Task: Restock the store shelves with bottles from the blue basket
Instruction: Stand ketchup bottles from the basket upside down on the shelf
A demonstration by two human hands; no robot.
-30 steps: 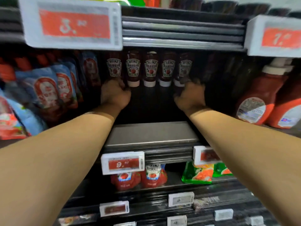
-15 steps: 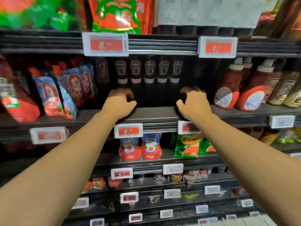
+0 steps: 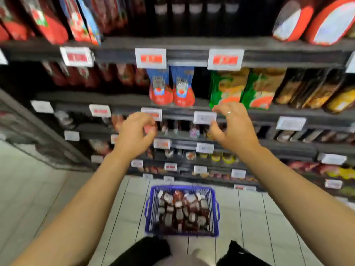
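The blue basket (image 3: 148,212) stands on the tiled floor below me, filled with several dark red ketchup bottles (image 3: 182,210) with white labels. My left hand (image 3: 134,134) and my right hand (image 3: 233,129) hang in the air in front of the lower shelves, well above the basket, fingers loosely curled and holding nothing. A row of ketchup bottles (image 3: 194,8) stands blurred at the back of the top visible shelf (image 3: 184,45), with only their white caps showing.
Red and blue sauce pouches (image 3: 171,91) and green packets (image 3: 247,89) fill the shelf below. Large red bottles (image 3: 311,20) stand at the top right. Price tags line the shelf edges. My dark trouser legs (image 3: 146,252) are just behind the basket.
Both hands have pulled back from the ketchup shelf and come down empty. My view has swung down from the shelf to the basket on the floor.
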